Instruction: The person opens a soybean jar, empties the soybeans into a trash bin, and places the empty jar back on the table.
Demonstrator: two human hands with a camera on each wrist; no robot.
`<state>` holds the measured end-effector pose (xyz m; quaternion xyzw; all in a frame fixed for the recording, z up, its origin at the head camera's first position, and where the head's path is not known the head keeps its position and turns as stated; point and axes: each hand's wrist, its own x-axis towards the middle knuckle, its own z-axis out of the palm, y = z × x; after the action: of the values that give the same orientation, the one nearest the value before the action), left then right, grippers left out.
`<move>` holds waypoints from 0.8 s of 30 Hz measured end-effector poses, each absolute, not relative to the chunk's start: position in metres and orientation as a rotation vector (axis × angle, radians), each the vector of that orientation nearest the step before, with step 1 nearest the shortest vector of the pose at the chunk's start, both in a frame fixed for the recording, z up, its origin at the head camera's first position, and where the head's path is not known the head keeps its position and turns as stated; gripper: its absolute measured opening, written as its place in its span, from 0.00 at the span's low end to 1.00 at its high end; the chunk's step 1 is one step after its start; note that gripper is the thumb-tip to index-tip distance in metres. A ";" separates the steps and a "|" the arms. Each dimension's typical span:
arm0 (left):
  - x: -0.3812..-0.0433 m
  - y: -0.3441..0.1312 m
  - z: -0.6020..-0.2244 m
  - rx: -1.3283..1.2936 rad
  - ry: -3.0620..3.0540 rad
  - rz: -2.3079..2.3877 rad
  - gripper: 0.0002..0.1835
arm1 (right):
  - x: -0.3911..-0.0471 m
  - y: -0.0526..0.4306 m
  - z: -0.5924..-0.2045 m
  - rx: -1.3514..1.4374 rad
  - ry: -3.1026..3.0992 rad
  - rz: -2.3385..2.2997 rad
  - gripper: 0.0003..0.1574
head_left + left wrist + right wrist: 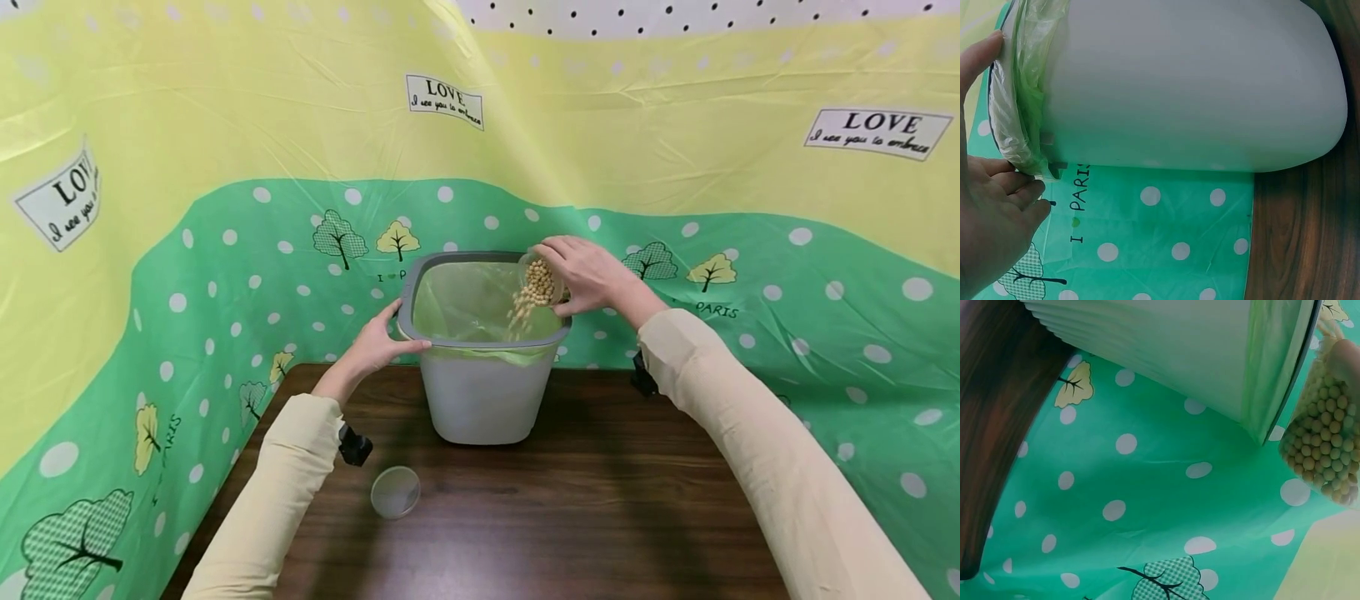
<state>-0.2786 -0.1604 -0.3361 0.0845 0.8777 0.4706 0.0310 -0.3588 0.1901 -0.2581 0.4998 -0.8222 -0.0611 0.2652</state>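
Note:
A light grey trash can (483,400) with a darker grey rim stands on the table, lined with a thin green bag (450,292). My left hand (380,340) grips the rim at its left front corner, thumb along the front edge. In the left wrist view the left hand's fingers (1019,187) curl by the bag-covered rim. Over the can's right side, my right hand (588,273) holds a small clear plastic tub, tilted. Soybeans (537,285) spill from it into the can. Many soybeans (1325,434) show through the tub's wall in the right wrist view.
A round clear lid (395,492) lies on the brown wooden table (570,508), left of the can. Behind and beside the table hangs a green and yellow printed cloth (285,275), close to the can's back.

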 end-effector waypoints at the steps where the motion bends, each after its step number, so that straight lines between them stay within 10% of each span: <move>1: -0.278 -0.161 -0.336 0.258 2.704 1.452 0.54 | -0.359 0.190 -0.258 1.356 -2.222 -0.170 0.57; 24: -0.277 -0.159 -0.335 0.260 2.697 1.459 0.53 | -0.355 0.193 -0.252 1.441 -2.157 -0.296 0.62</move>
<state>-0.2769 -0.1590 -0.3353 0.0843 0.8760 0.4739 0.0318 -0.3551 0.1930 -0.2516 0.5326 -0.7973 -0.1094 0.2621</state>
